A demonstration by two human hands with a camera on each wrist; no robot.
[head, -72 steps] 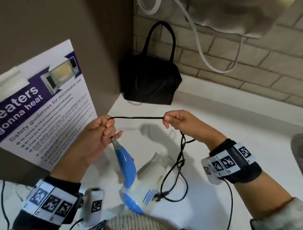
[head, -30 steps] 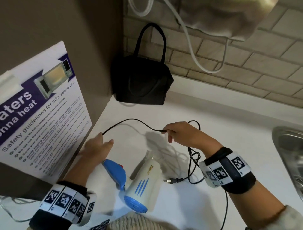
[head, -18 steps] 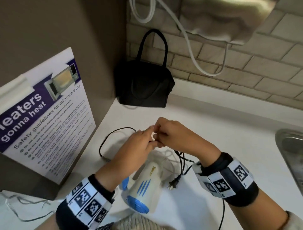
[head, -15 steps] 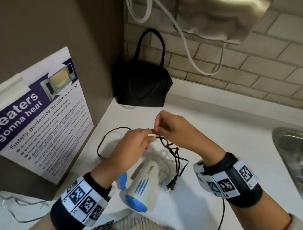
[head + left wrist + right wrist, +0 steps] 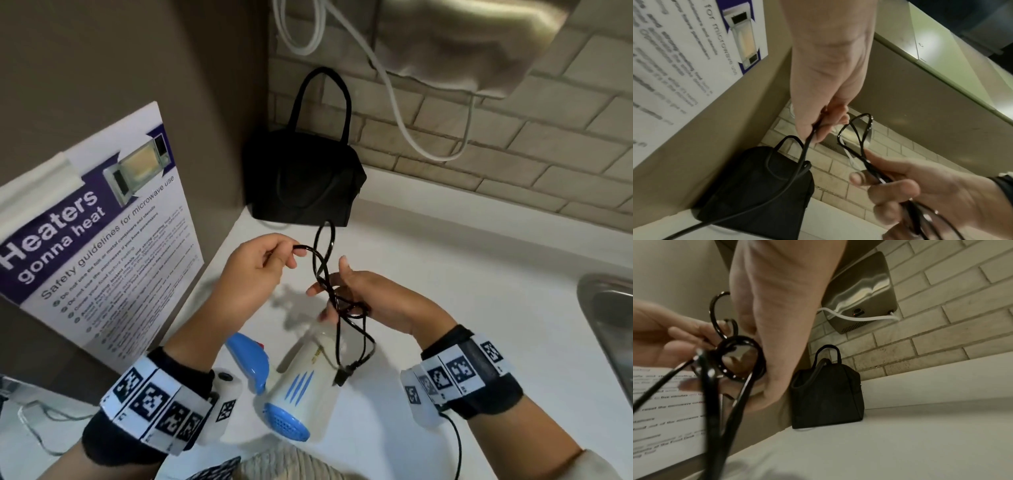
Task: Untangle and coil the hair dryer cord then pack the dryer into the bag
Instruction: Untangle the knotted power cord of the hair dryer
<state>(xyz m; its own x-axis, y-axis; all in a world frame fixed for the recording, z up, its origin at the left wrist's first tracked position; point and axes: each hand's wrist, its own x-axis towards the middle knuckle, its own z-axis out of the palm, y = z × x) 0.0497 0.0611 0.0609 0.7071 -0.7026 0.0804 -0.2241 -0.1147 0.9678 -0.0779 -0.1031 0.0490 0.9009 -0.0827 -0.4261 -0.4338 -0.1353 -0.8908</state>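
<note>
Two hands share the work. Our left hand [image 5: 255, 270] pinches the thin black cord [image 5: 323, 260], feeding the next loop; our right hand [image 5: 371, 301] clasps the gathered loops, plug dangling. Below lies the white-and-blue plastic hair dryer [image 5: 301, 387] on the white counter [image 5: 462, 274]; behind stands the black fabric bag [image 5: 303, 181].

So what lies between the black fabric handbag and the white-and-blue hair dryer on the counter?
In the head view, both hands: the left hand and right hand hold the looped black cord above the counter between handbag and dryer.
</note>
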